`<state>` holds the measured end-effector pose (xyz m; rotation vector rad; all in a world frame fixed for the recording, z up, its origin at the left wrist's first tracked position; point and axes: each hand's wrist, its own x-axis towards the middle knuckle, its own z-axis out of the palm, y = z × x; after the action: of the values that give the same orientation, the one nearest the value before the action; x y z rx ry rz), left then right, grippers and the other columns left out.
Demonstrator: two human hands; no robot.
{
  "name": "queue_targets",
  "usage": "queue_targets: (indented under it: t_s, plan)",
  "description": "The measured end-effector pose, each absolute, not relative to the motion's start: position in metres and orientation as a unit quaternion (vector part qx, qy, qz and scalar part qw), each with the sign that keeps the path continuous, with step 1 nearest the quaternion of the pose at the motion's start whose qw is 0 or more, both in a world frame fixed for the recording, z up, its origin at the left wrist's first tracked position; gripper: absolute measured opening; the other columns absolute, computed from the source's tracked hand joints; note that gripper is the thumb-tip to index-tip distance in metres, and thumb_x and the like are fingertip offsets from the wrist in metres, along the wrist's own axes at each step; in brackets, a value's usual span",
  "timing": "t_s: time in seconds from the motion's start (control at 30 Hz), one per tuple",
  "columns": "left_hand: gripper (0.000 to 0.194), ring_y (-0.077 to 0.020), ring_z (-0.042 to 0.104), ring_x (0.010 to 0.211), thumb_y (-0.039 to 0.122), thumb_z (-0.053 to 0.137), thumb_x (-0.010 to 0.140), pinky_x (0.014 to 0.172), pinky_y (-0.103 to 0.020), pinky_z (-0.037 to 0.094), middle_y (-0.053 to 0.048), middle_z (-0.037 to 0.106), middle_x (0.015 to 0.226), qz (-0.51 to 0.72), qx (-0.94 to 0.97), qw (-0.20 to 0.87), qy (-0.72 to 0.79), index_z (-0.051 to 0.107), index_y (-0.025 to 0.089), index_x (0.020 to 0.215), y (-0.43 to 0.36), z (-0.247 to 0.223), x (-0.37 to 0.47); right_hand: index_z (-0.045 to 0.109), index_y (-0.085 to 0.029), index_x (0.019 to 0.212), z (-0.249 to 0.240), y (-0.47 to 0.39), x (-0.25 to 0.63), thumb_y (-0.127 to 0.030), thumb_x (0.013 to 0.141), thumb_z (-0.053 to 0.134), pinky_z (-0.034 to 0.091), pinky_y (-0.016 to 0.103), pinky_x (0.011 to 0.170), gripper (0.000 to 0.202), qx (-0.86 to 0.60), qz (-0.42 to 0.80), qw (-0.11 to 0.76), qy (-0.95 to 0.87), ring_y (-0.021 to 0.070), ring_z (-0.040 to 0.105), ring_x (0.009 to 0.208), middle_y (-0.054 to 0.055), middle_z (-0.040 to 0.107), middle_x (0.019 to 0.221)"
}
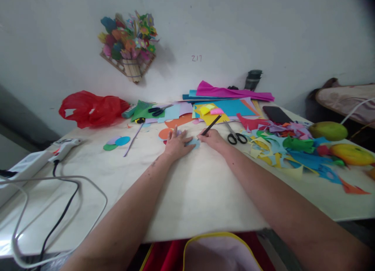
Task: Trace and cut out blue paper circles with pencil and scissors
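In my right hand [213, 139] is a black pencil [212, 124], its tip down at the edge of a light blue paper circle [194, 144]. My left hand [177, 143] lies flat with fingers spread, pressing on the left part of that circle. An orange paper circle [164, 134] and other round pieces show partly behind the left hand. To the right of my right hand lie black-handled scissors [236, 137]. Blue, green and purple paper circles [122, 140] overlap farther left on the table.
Colourful paper scraps [275, 146] and mangoes [328, 131] cover the right side. Paper sheets [231, 107], a second pair of scissors [156, 111] and a red plastic bag [90, 108] line the back. A glue gun [63, 149], power strip [26, 167] and cables are at left.
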<state>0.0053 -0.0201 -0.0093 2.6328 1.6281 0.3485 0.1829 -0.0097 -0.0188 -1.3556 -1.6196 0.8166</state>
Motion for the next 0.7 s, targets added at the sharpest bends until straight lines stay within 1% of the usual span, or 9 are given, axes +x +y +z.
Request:
queue_targets:
  t_s: [0.23, 0.7]
  plan:
    - [0.049, -0.0325, 0.004, 0.134, 0.060, 0.037, 0.077, 0.105, -0.052, 0.007, 0.007, 0.037, 0.138, 0.109, 0.846, 0.005, 0.522, 0.052, 0.039, 0.119, -0.0196, -0.0107, 0.0055, 0.057, -0.015, 0.065, -0.0200, -0.0095, 0.1837, -0.024, 0.067, 0.057, 0.040, 0.023, 0.056, 0.010, -0.537, 0.323, 0.425, -0.652, 0.0118, 0.052, 0.056, 0.000, 0.056, 0.057]
    - [0.049, -0.0328, 0.005, 0.133, 0.060, 0.037, 0.077, 0.105, -0.052, 0.008, 0.006, 0.037, 0.138, 0.115, 0.846, 0.006, 0.520, 0.053, 0.038, 0.119, -0.0194, -0.0107, 0.0052, 0.056, -0.016, 0.064, -0.0203, -0.0087, 0.1842, -0.024, 0.066, 0.058, 0.040, 0.023, 0.057, 0.008, -0.533, 0.321, 0.443, -0.646, 0.0117, 0.052, 0.056, -0.001, 0.055, 0.056]
